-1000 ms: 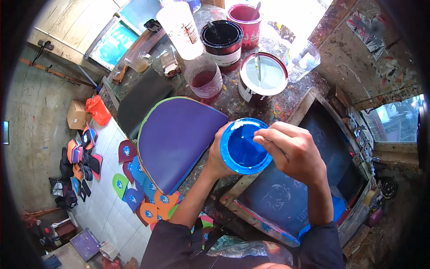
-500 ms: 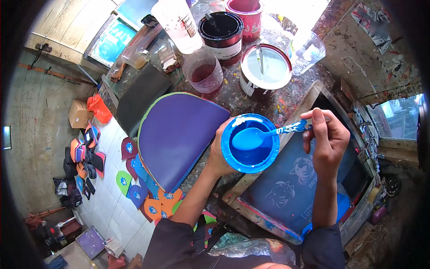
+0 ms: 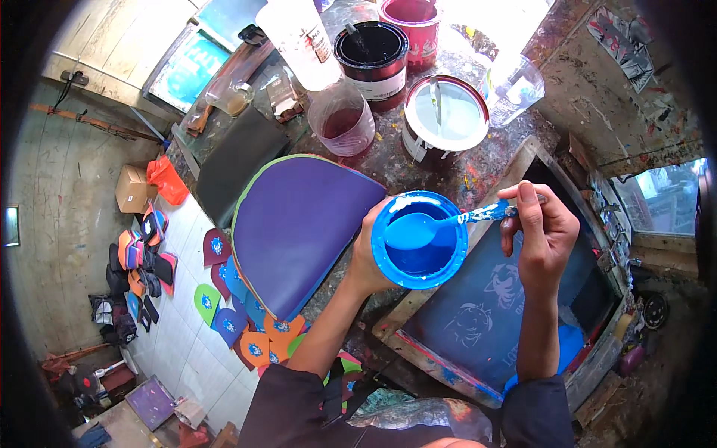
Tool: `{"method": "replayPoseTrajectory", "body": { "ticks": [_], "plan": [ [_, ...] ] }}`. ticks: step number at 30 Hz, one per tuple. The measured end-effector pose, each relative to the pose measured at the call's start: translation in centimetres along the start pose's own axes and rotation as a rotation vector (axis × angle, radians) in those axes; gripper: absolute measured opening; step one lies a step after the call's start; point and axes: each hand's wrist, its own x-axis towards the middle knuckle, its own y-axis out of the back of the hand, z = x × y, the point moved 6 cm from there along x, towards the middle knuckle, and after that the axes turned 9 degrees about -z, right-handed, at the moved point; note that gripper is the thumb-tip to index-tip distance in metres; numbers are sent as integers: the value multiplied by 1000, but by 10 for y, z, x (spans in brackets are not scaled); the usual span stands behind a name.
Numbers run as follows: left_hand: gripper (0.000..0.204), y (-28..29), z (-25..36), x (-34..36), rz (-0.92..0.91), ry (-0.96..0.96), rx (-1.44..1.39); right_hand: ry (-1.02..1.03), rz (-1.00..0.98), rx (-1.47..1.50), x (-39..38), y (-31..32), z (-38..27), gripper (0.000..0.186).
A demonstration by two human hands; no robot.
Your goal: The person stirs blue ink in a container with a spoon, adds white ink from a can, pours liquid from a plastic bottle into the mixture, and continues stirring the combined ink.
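Note:
A blue-rimmed tub of blue paint (image 3: 426, 257) is held up in my left hand (image 3: 370, 250), whose fingers wrap around its left side. My right hand (image 3: 544, 231) pinches the paint-smeared handle of a spoon (image 3: 411, 231); the spoon's bowl, coated in blue, lies over the tub's opening. Under my right forearm rests a wooden-framed printing screen (image 3: 418, 332) with pale line designs and a pool of blue paint (image 3: 569, 348) along its near right side. Left of the tub is a stack of half-round sheets, a purple one (image 3: 306, 224) on top.
Behind the tub stand an open white-topped can (image 3: 448, 119), a dark paint can (image 3: 372, 56), a pink paint tub (image 3: 411, 33) and a clear plastic cup (image 3: 341, 123). Printed coloured cut-outs (image 3: 258, 347) lie at lower left. More coloured pieces are piled on the tiled floor (image 3: 175, 328).
My right hand and the spoon have shifted very slightly left. The tub stays in my left hand, and the view has moved a little.

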Motion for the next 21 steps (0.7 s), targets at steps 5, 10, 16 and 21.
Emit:
{"method": "replayPoseTrajectory", "body": {
  "ticks": [5, 10, 16, 21],
  "plan": [
    [119, -2, -8, -6, 3, 49, -43, 9, 2, -13, -1, 3, -6, 28],
    [121, -2, -10, -5, -2, 76, -71, 18, 7, -11, -2, 2, -6, 28],
    [120, -1, -7, -4, 5, 49, -44, 7, -1, -4, -2, -3, -6, 28],
    [119, -4, -15, -8, 10, 88, -83, 13, 27, -59, -2, 12, -10, 28]
  ]
}}
